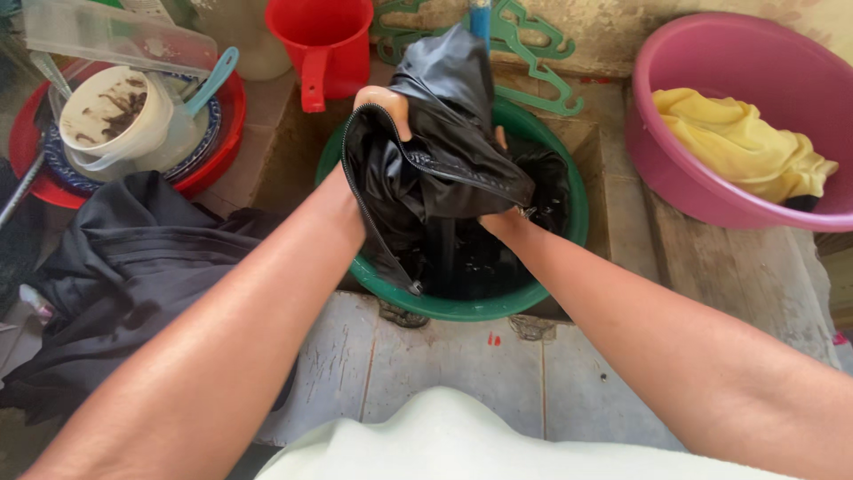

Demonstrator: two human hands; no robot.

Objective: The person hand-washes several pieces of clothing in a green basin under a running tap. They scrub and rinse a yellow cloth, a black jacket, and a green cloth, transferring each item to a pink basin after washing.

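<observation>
A wet black garment [449, 151] with a zipper hangs over a green basin [551, 267] that holds dark water. My left hand [384, 105] grips the garment's zippered edge at its upper left, with the thumb showing above the cloth. My right hand [502, 218] is closed on the garment lower down on its right side, mostly hidden under the fabric. The lower part of the garment trails into the basin.
A pink basin [702, 200] with yellow cloth [742, 142] stands at the right. A red jug [324, 44] and green hangers [533, 62] are behind. At left lie dark clothes [124, 267] and a red tray [213, 169] with a white cup [115, 111].
</observation>
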